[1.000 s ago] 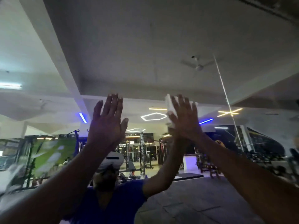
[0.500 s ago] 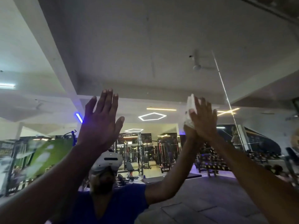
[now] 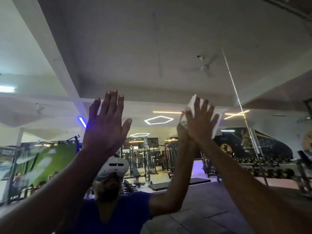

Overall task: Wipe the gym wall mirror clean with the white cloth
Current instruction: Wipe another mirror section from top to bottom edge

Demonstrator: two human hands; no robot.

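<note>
Since half a second ago, the right hand (image 3: 200,120) and its white cloth (image 3: 215,122) have shifted only slightly in the frame, staying right of centre, and the cloth now shows fanned out past the fingers on the right side instead of bunched at the upper left of the hand; the left hand (image 3: 106,125) has barely moved.

Head view: the right hand lies flat, fingers straight and spread, pressing the white cloth against the mirror (image 3: 168,48), with its own reflection meeting it palm to palm. Cloth edges show above the fingertips and to their right. The left hand, left of centre, is flat with straight fingers and holds nothing; whether it touches the glass cannot be told. A mirror seam (image 3: 236,93) runs slanting just right of the cloth. Judging by this, the right hand alone carries the wiping, and unwiped glass lies above and right, toward that seam.
</note>
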